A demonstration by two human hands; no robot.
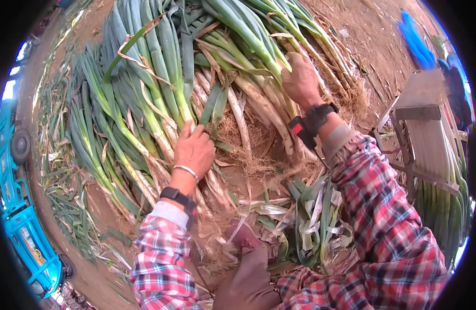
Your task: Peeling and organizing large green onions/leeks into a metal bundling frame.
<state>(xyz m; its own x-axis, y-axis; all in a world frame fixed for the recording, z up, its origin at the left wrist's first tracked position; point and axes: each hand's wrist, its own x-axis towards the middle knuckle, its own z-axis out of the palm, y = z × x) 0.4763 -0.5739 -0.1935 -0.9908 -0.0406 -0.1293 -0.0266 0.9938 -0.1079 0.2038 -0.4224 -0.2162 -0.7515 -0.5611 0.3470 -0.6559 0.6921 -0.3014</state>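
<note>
A large heap of long green onions (139,67) lies on the soil in front of me, with pale muddy stems and tangled roots toward me. My left hand (194,154) is closed about the pale stem of a green onion in the middle of the heap; its fingertips curl out of clear sight. Farther off to the right, my right hand (301,80) grips green onion stalks, its fingers partly hidden behind them. Between the hands lie bare stems and a mat of brown roots (245,139).
Stripped leaves (318,222) are piled near my shoe (243,235). At the right, a wooden frame (421,111) stands beside bundled green onions (442,217). A blue vehicle (34,248) is at the far left. Bright blue material (416,41) shows at the upper right.
</note>
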